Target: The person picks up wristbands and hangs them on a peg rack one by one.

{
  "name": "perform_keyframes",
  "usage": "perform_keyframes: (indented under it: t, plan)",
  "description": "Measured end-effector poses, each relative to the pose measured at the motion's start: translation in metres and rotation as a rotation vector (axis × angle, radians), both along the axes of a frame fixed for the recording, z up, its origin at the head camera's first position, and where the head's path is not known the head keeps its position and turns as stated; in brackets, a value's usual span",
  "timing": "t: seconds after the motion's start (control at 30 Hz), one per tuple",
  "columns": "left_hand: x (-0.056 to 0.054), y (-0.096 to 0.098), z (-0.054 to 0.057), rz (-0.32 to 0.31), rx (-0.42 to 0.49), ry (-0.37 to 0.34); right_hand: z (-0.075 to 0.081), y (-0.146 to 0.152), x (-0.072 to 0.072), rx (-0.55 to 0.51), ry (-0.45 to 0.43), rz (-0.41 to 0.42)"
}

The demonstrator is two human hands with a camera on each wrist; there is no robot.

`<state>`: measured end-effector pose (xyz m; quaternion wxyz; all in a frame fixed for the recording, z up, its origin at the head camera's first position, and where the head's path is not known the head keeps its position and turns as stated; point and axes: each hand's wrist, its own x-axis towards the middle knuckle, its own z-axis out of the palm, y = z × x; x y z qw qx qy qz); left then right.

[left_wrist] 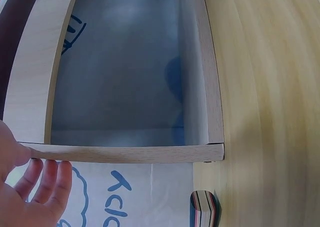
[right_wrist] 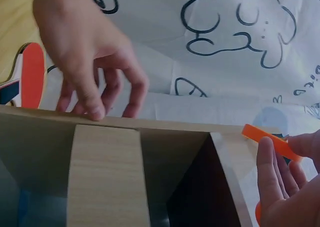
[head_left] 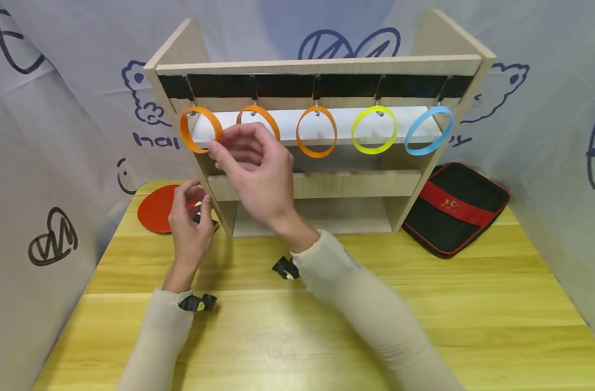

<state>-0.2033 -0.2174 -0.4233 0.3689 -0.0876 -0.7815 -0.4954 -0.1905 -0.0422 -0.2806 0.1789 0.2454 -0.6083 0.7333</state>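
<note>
A wooden shelf (head_left: 346, 184) carries a row of coloured bands on hooks along its black strip. My right hand (head_left: 265, 176) pinches the lower right side of the far-left orange band (head_left: 184, 130), which is at its hook; the right wrist view shows this orange band (right_wrist: 265, 137) between thumb and fingers. Behind that hand, a second orange band (head_left: 272, 118) is partly hidden. Another orange band (head_left: 317, 155), a yellow band (head_left: 373, 151) and a blue band (head_left: 419, 152) hang to the right. My left hand (head_left: 192, 222), fingers loosely bent, touches the shelf's left side panel (left_wrist: 130, 154).
Behind the left hand lies a red table tennis paddle (head_left: 153, 209) on the wooden table (head_left: 278, 336). A black case with a red stripe (head_left: 459, 212) leans beside the shelf's right side. White sheets with drawings (head_left: 58, 163) surround the table.
</note>
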Motion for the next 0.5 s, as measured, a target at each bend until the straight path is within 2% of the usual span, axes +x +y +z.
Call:
perform_keyframes:
  t: [0.17,0.37,0.5]
  plan:
    - [-0.001,0.000,-0.001,0.001,-0.005,0.000,-0.010,0.001,0.001,0.076,0.012,-0.057]
    - [0.000,0.000,-0.003,0.019,0.004,0.006,-0.020,0.002,0.006,0.111,-0.014,-0.043]
    - [0.000,0.001,-0.002,0.017,0.009,-0.005,-0.029,0.005,0.010,0.091,-0.032,0.005]
